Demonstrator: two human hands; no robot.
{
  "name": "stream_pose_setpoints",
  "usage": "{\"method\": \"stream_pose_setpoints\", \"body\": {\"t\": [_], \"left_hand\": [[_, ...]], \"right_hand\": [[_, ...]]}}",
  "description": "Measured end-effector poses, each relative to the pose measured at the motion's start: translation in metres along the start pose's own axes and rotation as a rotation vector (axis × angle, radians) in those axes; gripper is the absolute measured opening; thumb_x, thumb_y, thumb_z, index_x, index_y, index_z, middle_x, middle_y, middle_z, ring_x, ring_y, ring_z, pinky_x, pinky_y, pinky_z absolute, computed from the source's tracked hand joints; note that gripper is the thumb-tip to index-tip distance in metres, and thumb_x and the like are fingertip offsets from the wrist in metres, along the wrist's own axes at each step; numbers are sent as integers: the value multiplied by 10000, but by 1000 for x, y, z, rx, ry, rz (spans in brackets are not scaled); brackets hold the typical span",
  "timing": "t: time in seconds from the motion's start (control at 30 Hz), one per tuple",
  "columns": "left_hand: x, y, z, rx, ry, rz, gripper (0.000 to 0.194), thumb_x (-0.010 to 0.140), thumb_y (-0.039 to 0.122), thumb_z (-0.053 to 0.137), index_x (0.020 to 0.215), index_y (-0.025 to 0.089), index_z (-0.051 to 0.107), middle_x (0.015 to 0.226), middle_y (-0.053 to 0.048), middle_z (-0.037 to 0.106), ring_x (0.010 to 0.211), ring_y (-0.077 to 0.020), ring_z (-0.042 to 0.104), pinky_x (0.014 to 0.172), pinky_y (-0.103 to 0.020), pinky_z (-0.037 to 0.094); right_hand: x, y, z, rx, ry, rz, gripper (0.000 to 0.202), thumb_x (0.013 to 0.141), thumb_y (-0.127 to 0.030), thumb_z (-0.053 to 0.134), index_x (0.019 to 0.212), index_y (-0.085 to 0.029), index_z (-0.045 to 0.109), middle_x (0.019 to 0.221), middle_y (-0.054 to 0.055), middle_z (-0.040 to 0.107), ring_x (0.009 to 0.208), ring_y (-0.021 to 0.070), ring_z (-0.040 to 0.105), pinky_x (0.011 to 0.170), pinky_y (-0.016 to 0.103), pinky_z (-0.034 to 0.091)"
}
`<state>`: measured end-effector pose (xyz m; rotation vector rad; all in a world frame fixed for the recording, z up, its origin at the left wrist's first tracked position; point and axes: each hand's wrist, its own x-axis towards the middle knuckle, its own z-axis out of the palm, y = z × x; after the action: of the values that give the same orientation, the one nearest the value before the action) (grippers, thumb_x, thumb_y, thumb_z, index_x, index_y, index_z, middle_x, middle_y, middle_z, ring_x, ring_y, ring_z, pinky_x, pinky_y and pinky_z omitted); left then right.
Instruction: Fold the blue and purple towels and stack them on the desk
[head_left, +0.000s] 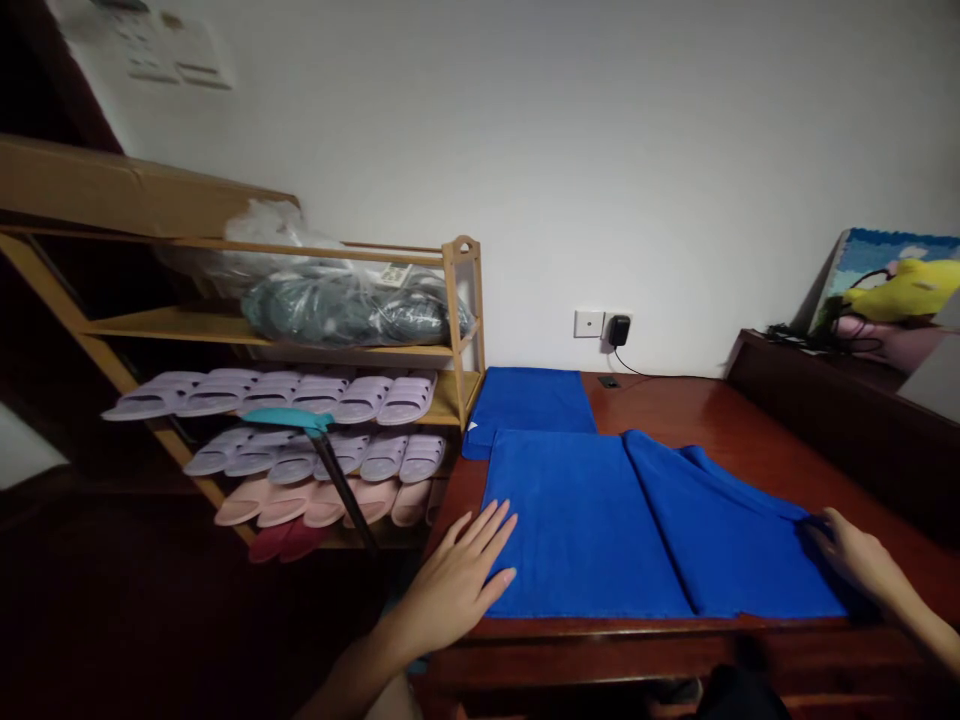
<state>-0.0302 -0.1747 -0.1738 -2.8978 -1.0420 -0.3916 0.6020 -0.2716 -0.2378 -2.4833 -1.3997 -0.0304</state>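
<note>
A blue cloth [577, 525] lies on the red-brown wooden table, its left part flat and its right part folded over and creased. My left hand [459, 575] rests on the cloth's left edge with its fingers spread. At the right end of the same cloth, my right hand [851, 552] has its fingers closed on the dark, bunched edge. Behind, toward the wall, a second blue cloth [536, 400] lies folded flat, partly under or against the near one, with a small white tag at its left side.
Left of the table [675, 405] stands a wooden rack [452, 300] with slippers [360, 398] and a plastic-wrapped bundle [337, 305]. A teal-topped pole [289, 418] leans before it. A black adapter [619, 330] is plugged into the wall; a yellow plush toy [911, 290] sits right.
</note>
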Motion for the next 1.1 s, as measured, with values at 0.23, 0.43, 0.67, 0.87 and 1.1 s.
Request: {"method": "stream_pose_setpoints", "body": {"t": [0.23,0.43,0.67,0.87,1.1], "left_hand": [[2,-1,1,31,12,16,580,973,450,357,1488,284,150,1520,-35,255,1375,-242,288,1078,-435,304],[3,-1,0,34,-16,7,564,977,436,349,1487,297,152,1520,-32,259,1369,-245,301,1079,-441,298],[-12,-2,-7,-43,-34,-19,610,956,412,402,1475,378,83,1495,-13,299,1342,-276,349,1070,-503,301],[-16,-13,-22,-129,-95,-28,605,941,430,421,1470,400,128,1502,-14,283,1357,-274,318,1063,-518,304],[82,-79,-13,-189,178,-308,306,917,321,427,1114,212,635,1174,-74,637,1088,-223,580,976,-366,409]], "right_hand": [[-3,36,-21,-240,76,224,319,786,-419,366,950,-232,566,973,233,607,865,365,637,695,484,480],[17,-58,-8,-163,47,-94,686,854,-603,221,1406,-213,344,1455,131,356,1339,308,323,1017,533,325],[41,-46,11,-65,-142,-13,776,842,-692,205,1462,-230,280,1523,117,219,1407,248,166,1102,515,169],[48,-26,-7,8,-167,-52,724,859,-661,217,1470,-275,254,1534,78,188,1413,242,141,1098,537,127],[89,4,4,9,-89,37,656,853,-582,216,1385,-267,435,1479,139,315,1374,274,249,1014,554,239]]}}
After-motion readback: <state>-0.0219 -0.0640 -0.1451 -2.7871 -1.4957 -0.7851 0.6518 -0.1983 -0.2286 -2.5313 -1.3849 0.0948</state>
